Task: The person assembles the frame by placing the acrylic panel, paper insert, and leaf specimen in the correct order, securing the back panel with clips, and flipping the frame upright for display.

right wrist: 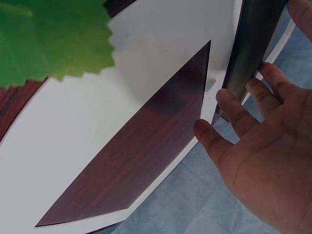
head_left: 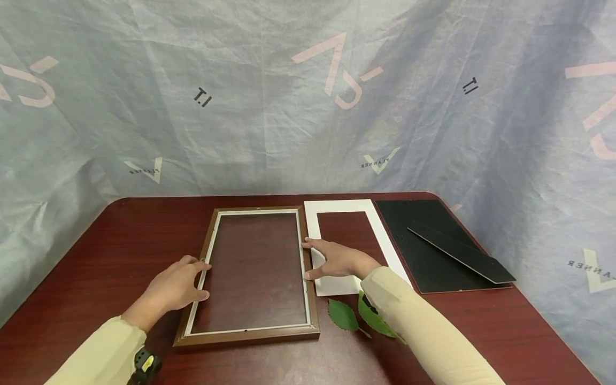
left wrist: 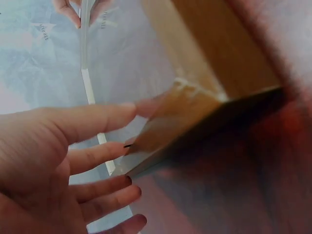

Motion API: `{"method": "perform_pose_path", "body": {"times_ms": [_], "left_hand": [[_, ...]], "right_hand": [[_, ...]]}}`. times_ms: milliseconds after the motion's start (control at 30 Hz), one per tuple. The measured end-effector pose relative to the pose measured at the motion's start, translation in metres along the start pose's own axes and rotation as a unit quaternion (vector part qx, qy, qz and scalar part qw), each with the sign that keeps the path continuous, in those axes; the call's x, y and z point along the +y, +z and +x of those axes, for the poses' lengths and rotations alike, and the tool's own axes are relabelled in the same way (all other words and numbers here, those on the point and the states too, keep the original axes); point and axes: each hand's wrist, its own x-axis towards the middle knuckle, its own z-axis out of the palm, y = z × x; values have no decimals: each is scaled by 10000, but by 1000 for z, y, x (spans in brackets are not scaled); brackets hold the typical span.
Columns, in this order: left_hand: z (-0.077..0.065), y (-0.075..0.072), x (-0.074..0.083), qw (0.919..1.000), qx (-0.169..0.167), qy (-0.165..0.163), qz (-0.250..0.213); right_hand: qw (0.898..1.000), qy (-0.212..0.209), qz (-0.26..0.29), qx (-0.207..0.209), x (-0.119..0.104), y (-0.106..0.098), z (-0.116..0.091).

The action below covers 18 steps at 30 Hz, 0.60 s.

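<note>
A brown picture frame (head_left: 313, 315) with a white inner lip lies on the table, and a clear pane (head_left: 252, 272) fills its opening. My left hand (head_left: 175, 286) is at the frame's left side, thumb and forefinger reaching over the inner lip. Its fingers are extended in the left wrist view, beside the frame's wooden corner (left wrist: 224, 63). On the opposite side, my right hand (head_left: 334, 259) has thumb and fingertips right at the right rail. The right wrist view shows that hand's fingers spread and nearly straight along the dark rail (right wrist: 248, 48).
Right of the frame lies a white mat (head_left: 387, 240) with a rectangular window. Beyond it is a black backing board (head_left: 404, 235) with a raised stand leg (head_left: 464, 254). Two green leaves, one (head_left: 343, 314) fully visible, the other (head_left: 372, 315) partly under the right sleeve, lie in front.
</note>
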Motion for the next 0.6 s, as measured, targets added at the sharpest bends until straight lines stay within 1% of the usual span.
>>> {"method": "perform_pose_path", "body": {"times_ms": [67, 167, 233, 300, 367, 433, 533, 600], "left_hand": [[3, -1, 0, 10000, -56, 53, -19], [6, -2, 1, 9994, -165, 164, -247], [8, -2, 2, 9984, -291, 290, -382], [8, -1, 2, 9973, -455, 407, -398], [9, 0, 3, 9967, -593, 459, -304], [9, 0, 5, 9968, -661, 424, -147], [10, -2, 10, 9969, -703, 319, 150], [11, -2, 13, 9966, -687, 306, 342]], "right_hand": [[10000, 8, -17, 0, 0, 0, 0], [10000, 25, -2, -6, 1, 1, 0], [10000, 40, -43, -41, 2, 1, 1], [10000, 10, -70, -49, 2, 1, 1], [9999, -4, -120, -83, 2, 1, 1], [9999, -19, -133, -75, 2, 1, 1], [9999, 2, -122, -58, 3, 1, 1], [9999, 1, -98, -45, 3, 1, 2]]}}
